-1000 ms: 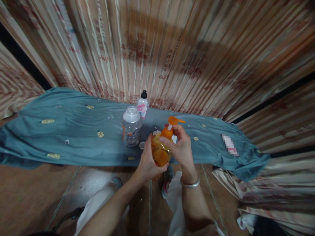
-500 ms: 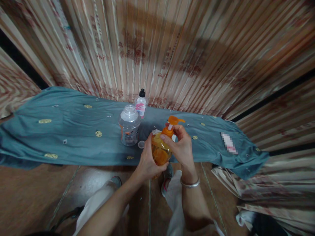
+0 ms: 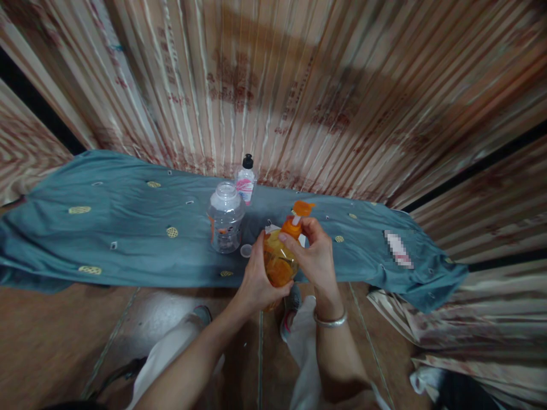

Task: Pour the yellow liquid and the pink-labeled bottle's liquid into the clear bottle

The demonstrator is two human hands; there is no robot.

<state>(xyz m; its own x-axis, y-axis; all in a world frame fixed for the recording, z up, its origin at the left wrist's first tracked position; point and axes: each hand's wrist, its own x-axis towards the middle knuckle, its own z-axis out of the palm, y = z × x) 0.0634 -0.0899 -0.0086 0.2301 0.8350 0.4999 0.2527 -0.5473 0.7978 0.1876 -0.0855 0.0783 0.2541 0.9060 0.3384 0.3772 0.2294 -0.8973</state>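
Both hands, left hand [image 3: 256,279] and right hand [image 3: 315,257], grip one orange pump bottle [image 3: 278,259]; two other bottles [image 3: 225,217] behind.

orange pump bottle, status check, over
Left hand wrapped round orange pump bottle. Right hand gripping its collar. Clear jar close by, apart.

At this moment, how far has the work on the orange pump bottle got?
In hand: the left hand grips the orange pump bottle by its body, while the right hand pinches the collar under the pump head. The pump sits on the neck, not lifted out. The clear jar and small bottle stand untouched on the blue cloth.
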